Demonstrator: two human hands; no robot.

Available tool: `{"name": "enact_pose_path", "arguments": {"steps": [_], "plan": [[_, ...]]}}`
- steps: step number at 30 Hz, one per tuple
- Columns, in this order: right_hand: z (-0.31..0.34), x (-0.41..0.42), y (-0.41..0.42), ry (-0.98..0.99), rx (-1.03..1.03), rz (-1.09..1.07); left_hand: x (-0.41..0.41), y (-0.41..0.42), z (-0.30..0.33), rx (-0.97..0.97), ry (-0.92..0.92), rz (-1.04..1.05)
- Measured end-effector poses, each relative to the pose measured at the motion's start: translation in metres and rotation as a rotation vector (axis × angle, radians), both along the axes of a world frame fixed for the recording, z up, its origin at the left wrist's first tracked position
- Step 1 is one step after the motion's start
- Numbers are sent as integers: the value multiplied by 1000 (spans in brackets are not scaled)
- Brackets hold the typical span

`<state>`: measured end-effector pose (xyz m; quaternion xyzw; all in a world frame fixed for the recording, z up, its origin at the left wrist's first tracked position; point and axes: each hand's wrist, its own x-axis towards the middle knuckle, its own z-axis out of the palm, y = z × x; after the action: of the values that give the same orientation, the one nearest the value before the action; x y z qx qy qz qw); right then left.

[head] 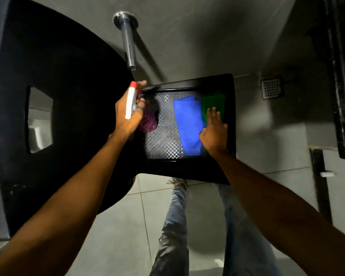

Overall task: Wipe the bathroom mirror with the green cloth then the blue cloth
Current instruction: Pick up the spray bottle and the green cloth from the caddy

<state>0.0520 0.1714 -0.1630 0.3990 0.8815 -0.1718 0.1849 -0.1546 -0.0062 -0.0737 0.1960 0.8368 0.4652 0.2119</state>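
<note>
A black tray (189,170) with a patterned metal floor holds a blue cloth (188,124) in its middle and a green cloth (213,101) at its right side. My right hand (213,130) lies flat with fingers apart over the lower part of the green cloth and the blue cloth's right edge. My left hand (128,114) is closed around a spray bottle (130,102) with a white and red head and a purple body, held over the tray's left end. No mirror surface is clearly visible.
A large black round basin (64,96) fills the left side, with a rectangular reflective opening (40,119). A chrome spout (128,42) comes out of the grey wall above. A square floor drain (271,88) is at right. My legs stand on grey tiles.
</note>
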Motion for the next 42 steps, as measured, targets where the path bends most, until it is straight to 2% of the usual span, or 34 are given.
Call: {"name": "enact_pose_path", "arguments": {"steps": [4,7,12,15,18,21,23,25,28,29,31,33,34,36,38,42], "plan": [[4,5,9,112,-57,-20,10,17,7,-59,100,-35],[3,-6,-12,94,-41,-99,16,16,5,-21,132,-41],[0,-19,-43,62,-81,-166,34,6,13,-90,96,-47],[-4,-15,-40,139,-21,-185,43,6,14,-130,69,-40],[-10,4,-26,161,27,-72,48,7,18,-112,81,-52],[-12,17,-14,263,-19,-59,50,5,22,-99,96,-62],[-11,17,-12,366,-81,-126,52,5,25,-93,104,-66],[-1,11,-9,497,-221,-326,53,4,28,-77,97,-78],[22,12,7,577,-383,-700,56,3,35,-78,55,-79],[36,15,18,642,-512,-829,56,5,42,-76,48,-76],[65,24,39,841,-973,-1103,58,9,59,-53,34,-76],[105,35,53,967,-1396,-1221,59,17,84,-1,-23,-63],[126,37,59,1014,-1498,-1237,59,23,100,35,-69,-51],[172,35,71,1159,-1567,-1184,57,35,137,140,-144,-64],[222,25,79,1265,-1607,-1025,53,48,180,203,-153,-122],[322,-5,91,1341,-1690,-738,44,78,280,321,-200,-226]]}}
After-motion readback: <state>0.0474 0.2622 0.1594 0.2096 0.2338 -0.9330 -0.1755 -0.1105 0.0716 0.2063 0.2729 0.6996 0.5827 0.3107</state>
